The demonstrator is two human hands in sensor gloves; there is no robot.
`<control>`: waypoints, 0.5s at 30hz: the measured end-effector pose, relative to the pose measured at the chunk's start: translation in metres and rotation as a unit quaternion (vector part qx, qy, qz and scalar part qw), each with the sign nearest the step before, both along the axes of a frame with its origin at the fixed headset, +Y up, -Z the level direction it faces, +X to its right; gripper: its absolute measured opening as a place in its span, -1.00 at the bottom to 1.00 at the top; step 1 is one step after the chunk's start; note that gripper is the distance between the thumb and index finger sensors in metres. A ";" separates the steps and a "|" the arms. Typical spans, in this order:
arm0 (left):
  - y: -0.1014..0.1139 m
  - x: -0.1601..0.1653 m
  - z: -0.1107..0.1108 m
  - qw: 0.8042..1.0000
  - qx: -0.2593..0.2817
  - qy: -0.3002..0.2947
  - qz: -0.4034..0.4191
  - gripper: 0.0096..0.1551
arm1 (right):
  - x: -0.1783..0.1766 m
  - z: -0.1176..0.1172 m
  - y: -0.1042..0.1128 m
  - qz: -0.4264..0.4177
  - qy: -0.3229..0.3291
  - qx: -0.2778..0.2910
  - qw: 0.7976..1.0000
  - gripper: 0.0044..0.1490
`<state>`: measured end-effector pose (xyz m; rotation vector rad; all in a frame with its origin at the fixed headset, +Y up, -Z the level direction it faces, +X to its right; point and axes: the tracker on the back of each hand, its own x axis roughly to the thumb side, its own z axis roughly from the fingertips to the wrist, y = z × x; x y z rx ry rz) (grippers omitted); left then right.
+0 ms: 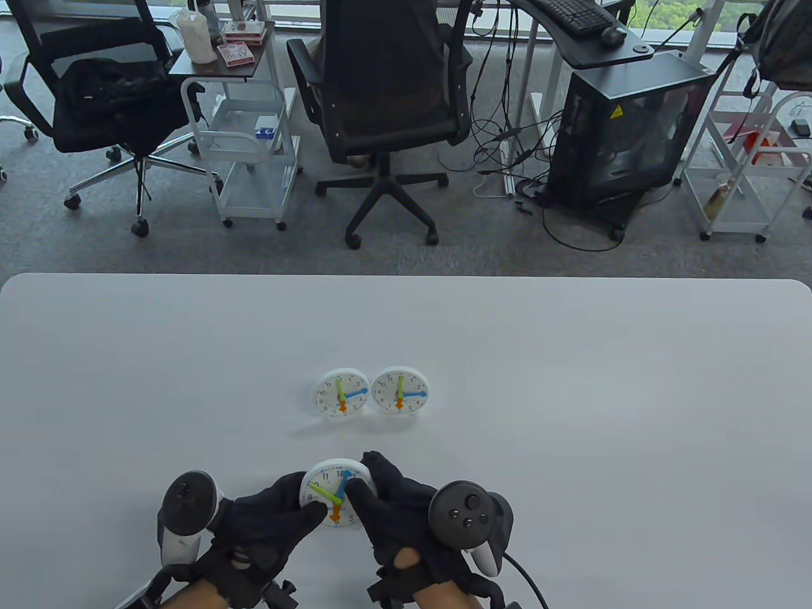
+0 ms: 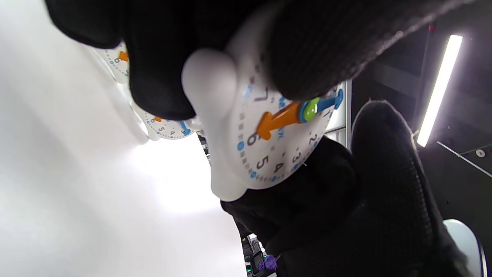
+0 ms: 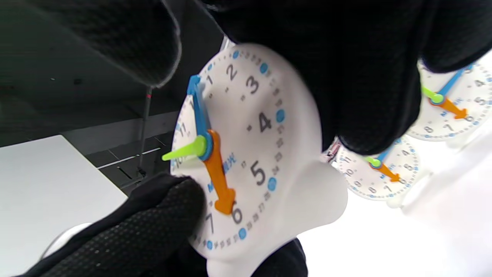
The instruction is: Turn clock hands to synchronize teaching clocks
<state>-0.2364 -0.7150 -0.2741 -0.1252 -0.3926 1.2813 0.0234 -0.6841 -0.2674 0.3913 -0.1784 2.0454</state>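
A white teaching clock [image 1: 333, 493] is held tilted just above the table's near edge by both gloved hands. Its orange hand points at 6, the green hand near 10, the blue hand near 1. My left hand [image 1: 303, 507] grips its left rim; the thumb [image 2: 315, 50] presses on the face [image 2: 269, 146]. My right hand [image 1: 366, 477] holds the right side, fingers [image 3: 365, 77] behind the clock [image 3: 261, 146], thumb [image 3: 115, 38] close to the blue hand's tip. Two more clocks [image 1: 342, 394] [image 1: 399, 392] stand side by side further back, green near 12, blue at 3, orange at 6.
The white table [image 1: 571, 380] stretches wide on both sides of the clocks. Beyond its far edge are office chairs [image 1: 387, 95], a wheeled cart [image 1: 247, 139] and a computer case [image 1: 628, 127] on the floor.
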 end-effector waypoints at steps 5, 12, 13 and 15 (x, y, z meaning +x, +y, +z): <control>0.003 0.003 0.003 1.000 0.021 -0.004 -0.017 -0.42 | 0.001 -0.001 -0.001 0.010 -0.012 -0.007 1.000 0.06; 0.009 0.008 0.008 0.997 0.055 -0.013 -0.046 -0.42 | 0.001 -0.001 -0.002 0.014 -0.019 -0.015 1.000 0.08; 0.009 0.009 0.008 0.997 0.059 -0.014 -0.050 -0.42 | 0.001 -0.001 -0.001 0.015 -0.020 -0.015 1.000 0.08; 0.010 0.009 0.009 0.997 0.062 -0.014 -0.050 -0.42 | 0.001 -0.001 -0.001 0.017 -0.020 -0.015 1.000 0.06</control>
